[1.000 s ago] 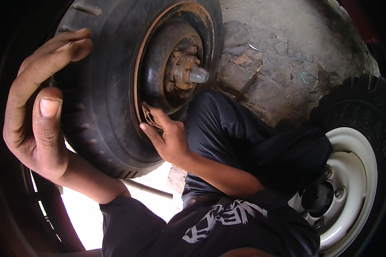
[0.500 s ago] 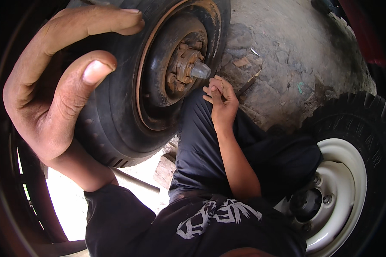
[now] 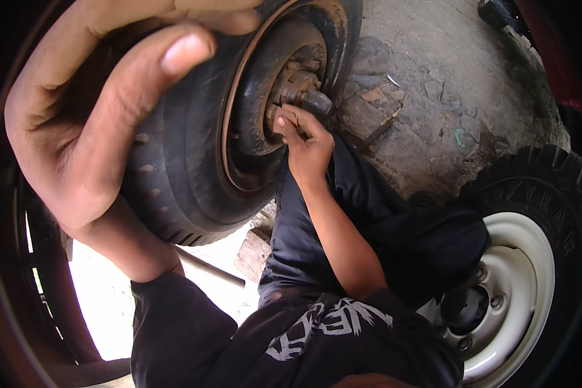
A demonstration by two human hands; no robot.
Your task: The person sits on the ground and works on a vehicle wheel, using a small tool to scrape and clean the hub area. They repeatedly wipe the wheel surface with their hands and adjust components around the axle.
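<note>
Black tyre (image 3: 187, 158): at upper left, around a wheel with a rusty-edged rim (image 3: 230, 116).
Rusty hub (image 3: 296, 83): at the centre of that wheel, directly beyond the fingertips of the right hand.
Grey cap (image 3: 317, 103): projecting from the hub, just beside the right forefinger.
Right hand (image 3: 309, 147): thumb and fingertips drawn close together at the hub's lower edge; whether they clamp anything cannot be told.
Left hand (image 3: 77, 149): nearest the camera, thumb and fingers curved and apart, overlapping the tyre in view; contact cannot be told.
White wheel (image 3: 522, 265): at lower right, well apart from both hands.
</note>
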